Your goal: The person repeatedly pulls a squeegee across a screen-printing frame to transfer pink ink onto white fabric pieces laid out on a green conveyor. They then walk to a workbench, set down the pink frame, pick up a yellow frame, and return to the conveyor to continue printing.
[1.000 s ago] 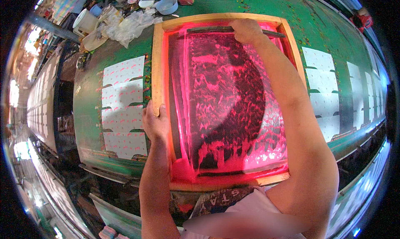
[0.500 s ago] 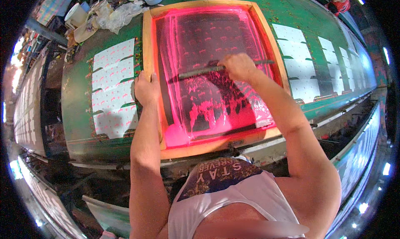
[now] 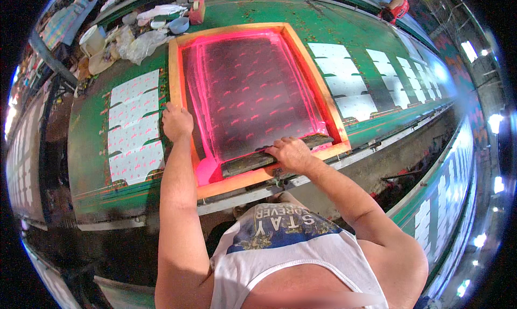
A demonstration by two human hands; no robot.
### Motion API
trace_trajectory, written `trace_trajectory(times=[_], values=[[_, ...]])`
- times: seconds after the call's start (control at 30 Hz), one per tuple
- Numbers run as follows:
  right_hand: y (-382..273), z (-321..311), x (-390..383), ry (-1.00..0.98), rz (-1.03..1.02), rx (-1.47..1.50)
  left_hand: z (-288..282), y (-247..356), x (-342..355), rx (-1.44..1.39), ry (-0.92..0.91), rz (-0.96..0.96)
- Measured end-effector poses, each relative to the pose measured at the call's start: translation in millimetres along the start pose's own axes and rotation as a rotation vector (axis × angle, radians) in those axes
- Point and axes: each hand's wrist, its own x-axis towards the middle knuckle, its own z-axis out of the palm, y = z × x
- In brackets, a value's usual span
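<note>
A wood-framed printing screen (image 3: pixel 301 56) lies on the green table, its dark mesh (image 3: pixel 242 88) streaked with bright pink ink. Fingers curled over its left bar, my left hand (image 3: pixel 177 122) grips the frame. At the near end of the mesh, my right hand (image 3: pixel 292 155) is closed on the top of a long dark squeegee (image 3: pixel 247 164), which lies across nearly the whole width. Pink ink (image 3: pixel 208 172) pools by the squeegee's left end, in the near left corner. Rows of small pink marks show through the mesh behind the squeegee.
White sheets with pink marks (image 3: pixel 134 115) lie left of the frame; more white sheets (image 3: pixel 340 77) lie to its right. Plastic bags (image 3: pixel 141 46), a blue bowl (image 3: pixel 179 25) and a white bucket (image 3: pixel 92 40) sit at the far left. Another person (image 3: pixel 396 8) is at the far right.
My right hand has drawn the squeegee from mid-screen to the near end, sweeping the wet pink ink off the mesh. My left hand still holds the frame; the view has shifted.
</note>
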Motion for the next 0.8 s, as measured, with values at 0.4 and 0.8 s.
trace_trajectory(times=[0.4, 0.8], values=[[38, 19, -68, 0.254, -0.382, 0.416, 6, -2, 6, 0.253, -0.117, -0.116], [226, 26, -170, 0.752, 0.269, 0.551, 7, 15, 5, 0.258, -0.087, -0.303]])
